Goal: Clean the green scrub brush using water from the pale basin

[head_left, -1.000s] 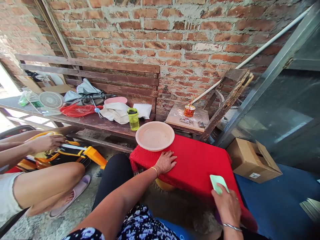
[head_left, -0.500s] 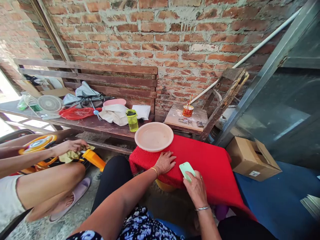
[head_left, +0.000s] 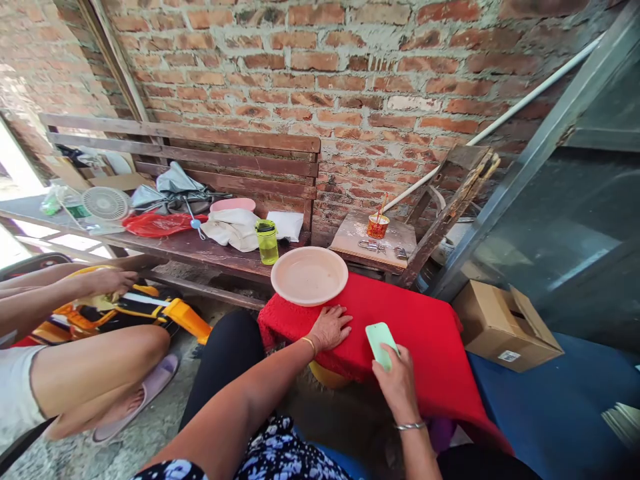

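Note:
My left hand (head_left: 331,328) lies flat on the red cloth (head_left: 420,320), palm down with fingers spread, just below a pale pink basin (head_left: 310,277). My right hand (head_left: 397,377) is closed around the lower end of a flat mint-green slab (head_left: 381,340) with rounded corners and a small mark near its top edge. I cannot tell its exact kind. It is tilted over the red cloth; whether it touches the cloth is unclear. The basin stands at the cloth's far left end and holds no visible objects.
A wooden bench (head_left: 150,247) carries a green bottle (head_left: 267,241), white cloth, red bag, umbrella and fan (head_left: 106,203). On a small stand are a red cup (head_left: 377,225) and padlocks. A cardboard box (head_left: 503,327) sits right. Another person's hand (head_left: 113,280) wipes yellow-orange equipment with a rag.
My right hand and the mint-green slab have shifted slightly right. My left hand stays on the cloth. The other person's hand with the rag has moved left, baring a white shaft.

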A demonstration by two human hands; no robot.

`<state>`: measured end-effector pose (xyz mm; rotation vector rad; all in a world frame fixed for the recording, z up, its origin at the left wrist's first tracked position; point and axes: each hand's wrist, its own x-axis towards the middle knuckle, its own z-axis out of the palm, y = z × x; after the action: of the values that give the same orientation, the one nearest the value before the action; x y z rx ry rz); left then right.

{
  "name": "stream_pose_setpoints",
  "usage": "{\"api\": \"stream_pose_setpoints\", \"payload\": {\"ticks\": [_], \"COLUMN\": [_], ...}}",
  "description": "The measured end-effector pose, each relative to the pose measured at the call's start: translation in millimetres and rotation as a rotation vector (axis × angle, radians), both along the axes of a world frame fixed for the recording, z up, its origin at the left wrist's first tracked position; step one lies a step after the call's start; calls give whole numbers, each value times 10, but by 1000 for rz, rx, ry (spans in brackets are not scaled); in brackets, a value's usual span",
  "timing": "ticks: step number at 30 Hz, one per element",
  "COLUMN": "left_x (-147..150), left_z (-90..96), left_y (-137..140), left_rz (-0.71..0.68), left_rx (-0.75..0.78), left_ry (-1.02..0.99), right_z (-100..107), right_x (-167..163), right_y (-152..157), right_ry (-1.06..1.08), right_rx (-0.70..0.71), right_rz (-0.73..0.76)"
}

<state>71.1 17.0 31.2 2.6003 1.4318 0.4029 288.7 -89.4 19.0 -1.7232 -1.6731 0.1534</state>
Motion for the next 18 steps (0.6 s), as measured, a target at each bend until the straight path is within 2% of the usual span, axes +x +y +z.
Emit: {"api": "stream_pose_setpoints", "payload": {"ticks": [3, 5, 8, 11, 13, 14, 16, 18], "left_x": [-14, -17, -8, 5, 10, 11, 9, 7], "left_z": [30, 50, 67, 66, 64, 63, 61, 56], "left_y": [-13, -20, -22, -17, -14, -13, -13, -14], "left_rz": [0, 1, 4, 2, -1, -2, -4, -1], "left_rx": [-2, -13, -28, -35, -37, -38, -38, -35], "left_ry": [10, 14, 16, 14, 4, -2, -13, -19], "right_z": [40, 50, 30, 1, -4, -1, 12, 25], "right_x": [-264, -157, 378, 1032, 1299, 1345, 1268, 1053], "right_y": [55, 40, -83, -290, -403, -433, -428, -355], "right_ry": [-10, -25, -63, -120, -135, -123, -49, 50], "right_rx": [-49, -77, -129, -197, -212, -197, -136, -92], "right_rz": [136, 106, -96, -430, -615, -649, -581, -410]}}
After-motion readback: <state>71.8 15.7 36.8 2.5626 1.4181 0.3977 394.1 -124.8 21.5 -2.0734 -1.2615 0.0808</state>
